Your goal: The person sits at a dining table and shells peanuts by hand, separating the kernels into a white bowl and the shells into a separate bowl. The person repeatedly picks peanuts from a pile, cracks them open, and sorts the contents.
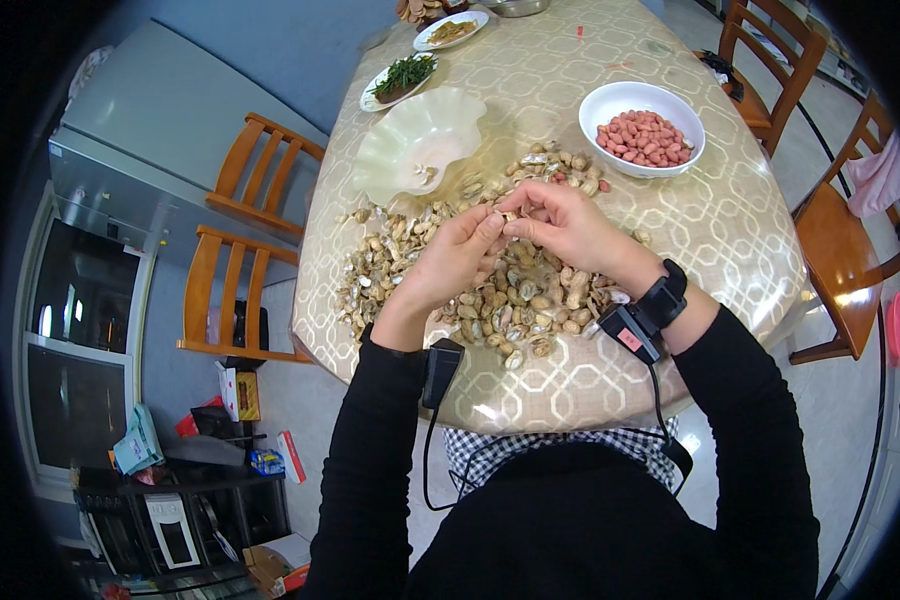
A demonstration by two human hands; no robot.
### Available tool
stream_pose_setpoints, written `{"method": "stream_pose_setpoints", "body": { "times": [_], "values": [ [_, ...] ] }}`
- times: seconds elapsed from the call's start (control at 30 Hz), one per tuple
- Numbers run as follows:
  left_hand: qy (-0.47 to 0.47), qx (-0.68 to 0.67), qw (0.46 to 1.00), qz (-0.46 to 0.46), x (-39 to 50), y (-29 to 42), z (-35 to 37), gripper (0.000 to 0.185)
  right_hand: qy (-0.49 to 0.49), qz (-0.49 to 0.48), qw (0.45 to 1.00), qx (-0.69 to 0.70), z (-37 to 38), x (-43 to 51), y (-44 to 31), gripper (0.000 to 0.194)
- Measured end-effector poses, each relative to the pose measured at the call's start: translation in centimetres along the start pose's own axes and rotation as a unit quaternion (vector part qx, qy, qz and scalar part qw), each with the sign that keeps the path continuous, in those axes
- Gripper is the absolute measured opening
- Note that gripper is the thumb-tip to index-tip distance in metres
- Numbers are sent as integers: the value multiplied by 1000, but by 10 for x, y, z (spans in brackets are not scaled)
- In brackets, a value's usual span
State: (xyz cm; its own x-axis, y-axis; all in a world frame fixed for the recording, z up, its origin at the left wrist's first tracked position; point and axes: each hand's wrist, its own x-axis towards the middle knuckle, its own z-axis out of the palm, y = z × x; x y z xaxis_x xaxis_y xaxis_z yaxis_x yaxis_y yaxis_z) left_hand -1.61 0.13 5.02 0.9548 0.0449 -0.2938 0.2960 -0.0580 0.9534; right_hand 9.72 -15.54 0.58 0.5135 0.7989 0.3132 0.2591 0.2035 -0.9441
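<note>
My left hand (461, 251) and my right hand (559, 225) meet at the fingertips over a heap of peanuts in their shells (525, 292). Pinched between both hands is a small peanut pod (505, 216), mostly covered by the fingers. Whole pods and split shell pieces lie mixed beneath and around the hands. A few shelled kernels (604, 185) rest at the heap's far edge. Beyond my right hand stands a white bowl (596, 112) holding pink-skinned peanut kernels (643, 139). Past my left hand is a pale wavy-rimmed bowl (397, 135) with a few shell bits inside.
A plate of green vegetables (405, 79) and a plate of cooked food (451, 31) stand at the far left of the patterned table (720, 232). Wooden chairs (251, 292) flank it. Cables hang from the devices on both my wrists (442, 371).
</note>
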Motion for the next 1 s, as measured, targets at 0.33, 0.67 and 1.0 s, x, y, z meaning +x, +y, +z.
{"method": "stream_pose_setpoints", "body": {
  "times": [0.33, 0.67, 1.0],
  "values": [
    [-31, -104, 994, 14, 7, -11, 9, 26, 33, -82, 989, -116, 4, -3, -1, 16],
    [65, 24, 991, 111, 15, -18, 26, 23, 10, 55, 966, 252, 2, 0, 4, 13],
    [199, 368, 882, 216, 10, -9, 26, 18, 29, 153, 919, 363, 5, 1, -2, 12]
  ]
}}
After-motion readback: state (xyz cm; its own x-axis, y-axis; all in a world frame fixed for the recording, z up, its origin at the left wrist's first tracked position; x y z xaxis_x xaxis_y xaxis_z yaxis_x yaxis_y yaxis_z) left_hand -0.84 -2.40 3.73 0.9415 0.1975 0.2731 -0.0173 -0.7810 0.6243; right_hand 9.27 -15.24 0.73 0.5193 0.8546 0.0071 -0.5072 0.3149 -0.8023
